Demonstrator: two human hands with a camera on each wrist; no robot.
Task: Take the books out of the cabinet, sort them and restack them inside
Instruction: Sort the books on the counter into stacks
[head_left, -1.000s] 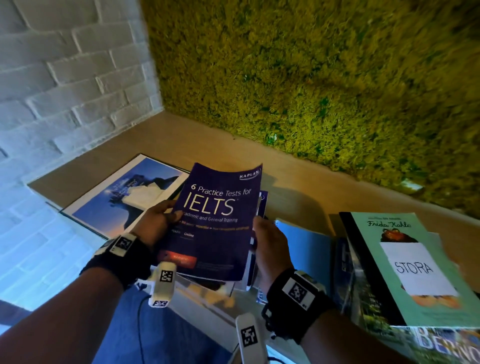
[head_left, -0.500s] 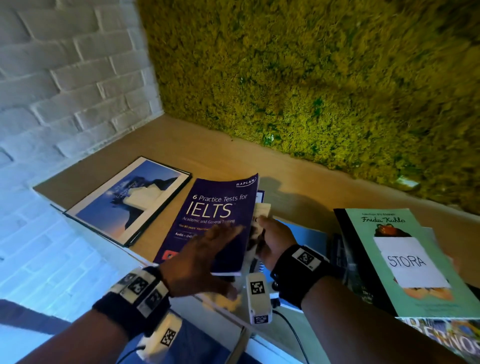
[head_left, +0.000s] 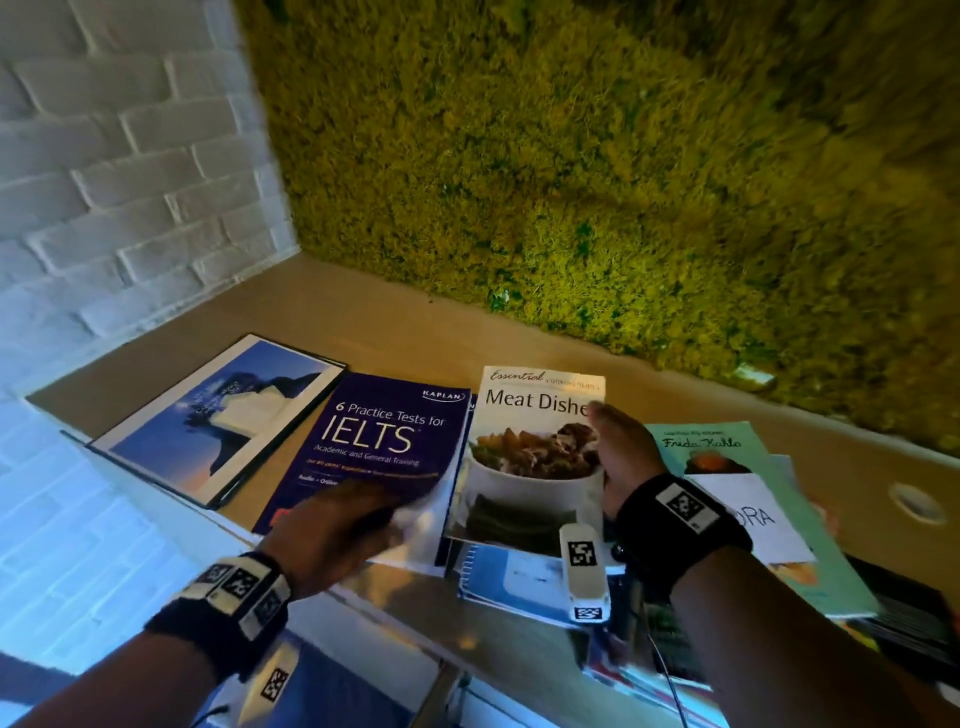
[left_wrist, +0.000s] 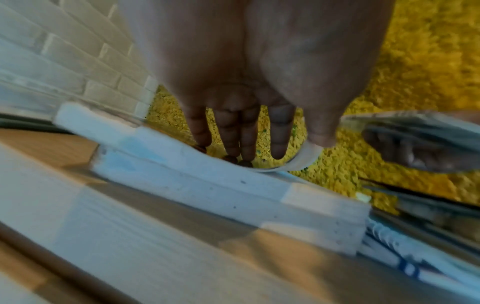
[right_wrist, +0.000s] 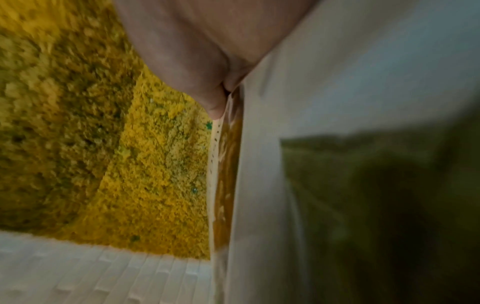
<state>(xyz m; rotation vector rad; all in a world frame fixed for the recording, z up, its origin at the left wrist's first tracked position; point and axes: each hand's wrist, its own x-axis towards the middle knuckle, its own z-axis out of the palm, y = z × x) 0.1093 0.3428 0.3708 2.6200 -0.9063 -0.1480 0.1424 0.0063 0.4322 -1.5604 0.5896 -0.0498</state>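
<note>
The purple IELTS book (head_left: 374, 436) lies flat on the wooden cabinet top (head_left: 389, 322). My left hand (head_left: 363, 514) rests on its near right corner with straight fingers (left_wrist: 233, 133), and a page edge curls up by the thumb. My right hand (head_left: 602, 441) grips the Meat Dishes cookbook (head_left: 530, 457) by its right edge, thumb (right_wrist: 207, 86) on the cover, and holds it tilted up just right of the IELTS book. The cookbook's cover (right_wrist: 337, 123) fills the right wrist view.
A blue landscape book (head_left: 218, 415) lies at the far left. A green Frida Kahlo book (head_left: 701, 441) tops a pile on the right. A spiral notebook (head_left: 498, 571) lies under the cookbook. A moss wall (head_left: 571, 182) stands behind, a white brick wall (head_left: 104, 182) to the left.
The IELTS book went from held up in both hands to lying flat. My left hand slid to its near right corner. My right hand lifted the Meat Dishes cookbook into view.
</note>
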